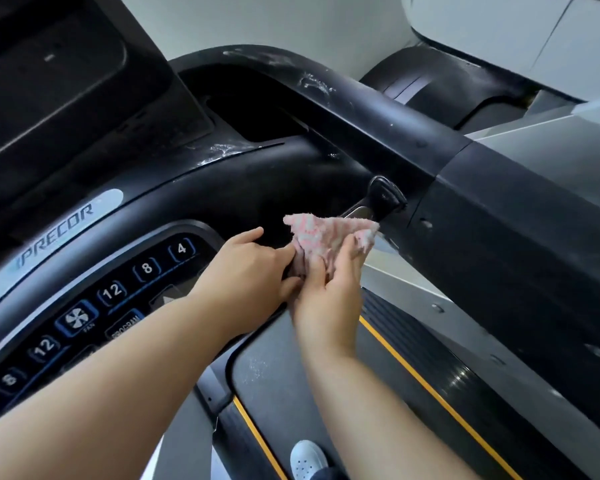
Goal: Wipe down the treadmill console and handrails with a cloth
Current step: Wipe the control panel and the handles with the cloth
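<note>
Left hand (253, 268) and right hand (326, 296) together grip the bunched pink-and-white terry cloth (326, 235) just right of the black button-faced treadmill console (222, 188); white smears (314, 83) on the thick black handrail (378, 126) beyond the console suggest wiping remains unfinished.

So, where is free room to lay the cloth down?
Bare: the dark pocket between screen and handrail, and the belt between its yellow stripes. Crowded: by the buttons, where left hand and right hand hold the cloth.
</note>
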`<state>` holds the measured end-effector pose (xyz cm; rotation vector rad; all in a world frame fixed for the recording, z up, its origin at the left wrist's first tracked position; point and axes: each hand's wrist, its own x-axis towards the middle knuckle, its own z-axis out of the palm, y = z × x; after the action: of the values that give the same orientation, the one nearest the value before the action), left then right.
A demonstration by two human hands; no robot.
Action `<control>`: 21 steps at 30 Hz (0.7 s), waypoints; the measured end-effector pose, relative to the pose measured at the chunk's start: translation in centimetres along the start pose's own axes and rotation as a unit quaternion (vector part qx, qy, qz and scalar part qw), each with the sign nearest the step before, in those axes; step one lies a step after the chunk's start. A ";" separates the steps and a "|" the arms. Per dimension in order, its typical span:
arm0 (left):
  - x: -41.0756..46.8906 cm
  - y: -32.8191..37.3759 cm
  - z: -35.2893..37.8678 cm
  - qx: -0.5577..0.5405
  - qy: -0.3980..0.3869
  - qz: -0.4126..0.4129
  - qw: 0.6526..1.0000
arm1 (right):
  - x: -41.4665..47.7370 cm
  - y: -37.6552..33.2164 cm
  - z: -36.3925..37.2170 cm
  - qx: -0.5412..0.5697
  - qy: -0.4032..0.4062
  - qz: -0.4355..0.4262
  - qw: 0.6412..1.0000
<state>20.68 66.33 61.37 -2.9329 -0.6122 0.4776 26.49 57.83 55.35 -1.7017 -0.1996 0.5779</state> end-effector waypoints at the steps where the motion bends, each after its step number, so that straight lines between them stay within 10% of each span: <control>1: 0.0 0.0 0.0 0.000 0.000 -0.001 1.000 | 0.0 -0.4 -0.1 0.010 0.001 0.023 1.000; 6: 0.1 -0.2 0.7 -0.015 0.008 -0.001 1.000 | 8.3 -2.6 -1.3 0.082 0.126 0.210 0.966; 10: 0.0 -0.2 0.9 -0.012 0.023 -0.003 1.000 | 7.2 -1.5 -1.3 0.161 0.013 0.318 0.934; 21: -0.6 -0.1 0.8 -0.108 0.074 0.011 0.991 | 10.3 -1.3 -2.9 0.446 -0.076 0.278 0.847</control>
<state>19.86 66.22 60.82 -3.1436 -0.6490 0.2032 36.97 60.06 54.16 -0.7698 0.4258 1.0371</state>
